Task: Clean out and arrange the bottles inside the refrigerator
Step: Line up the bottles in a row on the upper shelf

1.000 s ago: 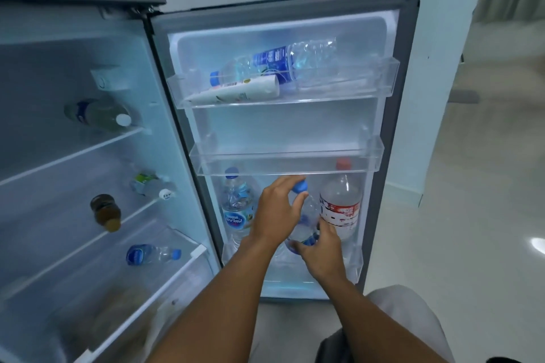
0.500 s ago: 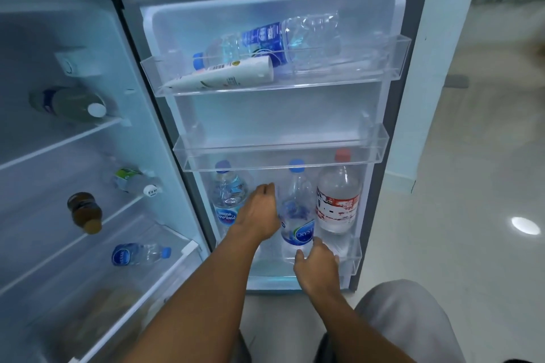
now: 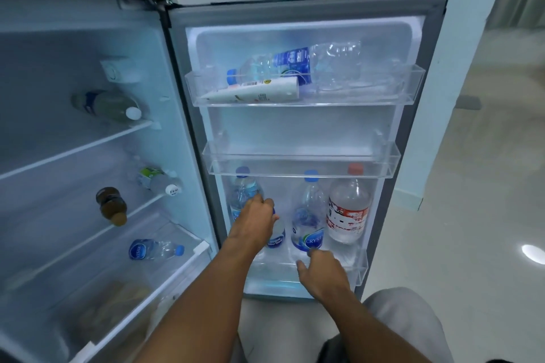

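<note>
The refrigerator door stands open. Its bottom door bin (image 3: pixel 361 270) holds a blue-capped water bottle (image 3: pixel 243 190) at the left, a Crystal water bottle (image 3: pixel 308 215) in the middle and a red-capped bottle (image 3: pixel 348 209) at the right, all upright. Between the first two stands a small water bottle (image 3: pixel 276 240), its top hidden under my left hand (image 3: pixel 255 222), whose fingers curl down over it. My right hand (image 3: pixel 321 272) hovers with fingers apart at the bin's front rim, just below the Crystal bottle. The top door bin (image 3: pixel 413 82) holds a large bottle (image 3: pixel 298 65) and a white tube (image 3: pixel 256 91), both lying down.
The middle door bin (image 3: pixel 392 159) holds nothing. Inside the fridge, bottles lie on the shelves: a white-capped bottle (image 3: pixel 106 104), a green-labelled bottle (image 3: pixel 156 181), a brown bottle (image 3: pixel 112 206) and a blue-capped bottle (image 3: pixel 154 249). My knee (image 3: pixel 404 321) is below the door; tiled floor lies to the right.
My right hand let go of the Crystal bottle, which now stands in the bottom bin, and drew back. My left hand shifted left and down onto the small bottle.
</note>
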Available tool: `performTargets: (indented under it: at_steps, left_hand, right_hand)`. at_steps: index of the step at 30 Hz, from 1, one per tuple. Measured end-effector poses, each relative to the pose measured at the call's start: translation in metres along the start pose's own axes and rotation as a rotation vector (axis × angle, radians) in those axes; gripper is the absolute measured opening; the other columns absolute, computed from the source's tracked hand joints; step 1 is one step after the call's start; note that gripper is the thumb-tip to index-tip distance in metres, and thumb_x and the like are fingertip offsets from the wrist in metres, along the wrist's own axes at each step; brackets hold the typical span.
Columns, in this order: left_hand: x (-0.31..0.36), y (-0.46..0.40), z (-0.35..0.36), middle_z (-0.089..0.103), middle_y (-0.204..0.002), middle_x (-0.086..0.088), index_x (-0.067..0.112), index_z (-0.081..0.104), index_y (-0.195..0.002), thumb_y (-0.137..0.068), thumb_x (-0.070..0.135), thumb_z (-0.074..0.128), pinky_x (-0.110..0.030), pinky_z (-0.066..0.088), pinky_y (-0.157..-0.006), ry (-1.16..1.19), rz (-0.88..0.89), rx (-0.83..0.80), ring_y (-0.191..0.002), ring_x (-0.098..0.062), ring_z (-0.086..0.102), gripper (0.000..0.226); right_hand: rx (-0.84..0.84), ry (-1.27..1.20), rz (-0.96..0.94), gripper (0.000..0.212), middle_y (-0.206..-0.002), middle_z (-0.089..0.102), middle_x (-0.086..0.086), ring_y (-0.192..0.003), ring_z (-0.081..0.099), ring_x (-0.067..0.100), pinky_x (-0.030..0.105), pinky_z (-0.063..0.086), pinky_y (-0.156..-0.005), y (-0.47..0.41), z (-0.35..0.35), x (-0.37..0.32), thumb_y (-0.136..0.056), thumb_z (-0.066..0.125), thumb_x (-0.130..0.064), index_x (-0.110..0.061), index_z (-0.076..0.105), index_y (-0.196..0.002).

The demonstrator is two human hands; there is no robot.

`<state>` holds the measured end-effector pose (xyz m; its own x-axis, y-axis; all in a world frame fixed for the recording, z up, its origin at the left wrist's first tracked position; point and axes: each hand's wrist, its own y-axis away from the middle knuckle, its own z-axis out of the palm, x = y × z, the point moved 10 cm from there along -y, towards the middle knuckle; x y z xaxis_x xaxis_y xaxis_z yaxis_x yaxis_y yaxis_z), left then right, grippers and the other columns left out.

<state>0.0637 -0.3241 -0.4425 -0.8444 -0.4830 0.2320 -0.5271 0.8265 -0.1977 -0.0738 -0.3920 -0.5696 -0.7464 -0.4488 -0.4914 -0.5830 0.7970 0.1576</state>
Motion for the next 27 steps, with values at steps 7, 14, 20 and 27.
performTargets:
  at_steps: [7, 14, 20, 27]
  left_hand:
    - [0.019, 0.031, -0.077, 0.051, -0.118, -0.012, 0.008, 0.055, -0.118, -0.1, 0.032, 0.048, -0.04, 0.046, -0.091, -0.021, 0.134, 0.101, -0.106, -0.032, 0.055, 0.031]
    - [0.005, 0.065, -0.181, 0.056, -0.109, -0.012, 0.008, 0.059, -0.111, -0.098, 0.036, 0.049, -0.04, 0.045, -0.085, -0.042, 0.067, 0.232, -0.098, -0.032, 0.057, 0.032]
    - [-0.034, 0.113, -0.24, 0.055, -0.104, -0.003, 0.016, 0.057, -0.099, -0.092, 0.028, 0.053, -0.04, 0.045, -0.091, 0.096, -0.04, 0.277, -0.097, -0.023, 0.054, 0.015]
    - [-0.073, 0.157, -0.256, 0.053, -0.13, 0.004, 0.03, 0.053, -0.131, -0.06, 0.036, 0.089, -0.037, 0.054, -0.086, -0.038, -0.172, 0.05, -0.112, -0.019, 0.054, 0.079]
  right_hand:
    - [0.039, -0.268, -0.15, 0.069, -0.124, 0.059, 0.0, -0.109, 0.059, 0.021, 0.037, 0.052, -0.094, 0.024, -0.032, -0.082, -0.07, 0.076, -0.056, -0.025, 0.048, -0.125]
    - [0.032, -0.465, -0.255, 0.053, -0.104, 0.068, -0.004, -0.091, 0.066, 0.021, 0.038, 0.055, -0.081, 0.059, -0.053, -0.148, -0.062, 0.083, -0.045, -0.033, 0.056, -0.106]
    - [-0.043, -0.43, -0.42, 0.052, -0.094, 0.072, -0.009, -0.085, 0.067, 0.016, 0.037, 0.056, -0.081, 0.082, -0.07, -0.211, -0.052, 0.085, -0.04, -0.028, 0.064, -0.098]
    - [-0.134, -0.305, -0.657, 0.04, -0.086, 0.072, -0.007, -0.079, 0.068, 0.017, 0.036, 0.058, -0.075, 0.12, -0.072, -0.283, -0.052, 0.088, -0.035, -0.032, 0.067, -0.086]
